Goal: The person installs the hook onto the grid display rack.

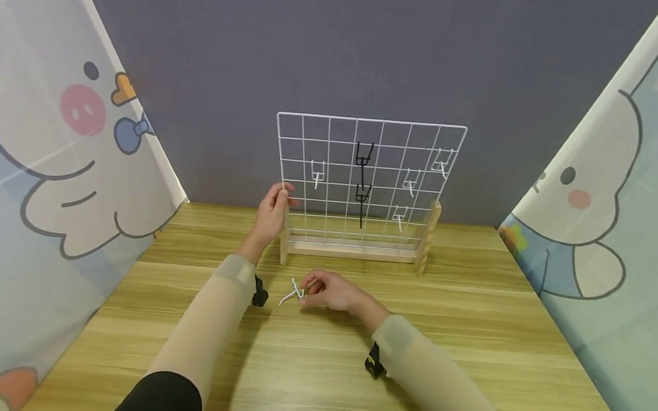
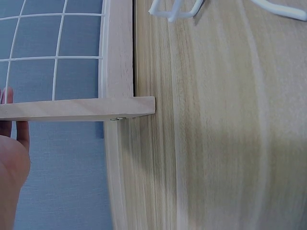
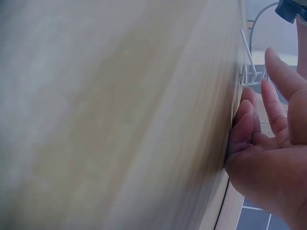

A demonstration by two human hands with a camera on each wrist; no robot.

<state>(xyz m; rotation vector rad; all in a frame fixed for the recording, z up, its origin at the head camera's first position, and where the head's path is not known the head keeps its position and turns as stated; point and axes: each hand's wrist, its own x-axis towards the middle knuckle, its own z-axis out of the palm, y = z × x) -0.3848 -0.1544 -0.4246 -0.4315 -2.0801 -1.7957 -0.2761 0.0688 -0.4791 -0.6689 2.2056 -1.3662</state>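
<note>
A white wire grid panel (image 1: 341,152) stands upright in a wooden base (image 1: 354,253) on the table. My left hand (image 1: 271,214) grips the rack's left side near the top of its wooden post (image 2: 62,108), with fingertips showing behind the wires. A white metal hook (image 1: 292,292) lies on the table in front of the rack. Around its near end are the thumb and forefinger of my right hand (image 1: 331,291), spread apart with the fingertips right at the wire. The right wrist view shows the hook (image 3: 250,72) just beyond those fingertips, the other fingers curled low against the table.
Two black hooks (image 1: 361,198) hang in the middle of the grid, one above the other. Several white hooks (image 1: 318,175) hang to either side of them. A grey wall (image 1: 228,96) rises behind the wooden table (image 1: 468,342), with cartoon-printed sheets (image 1: 572,248) at both sides.
</note>
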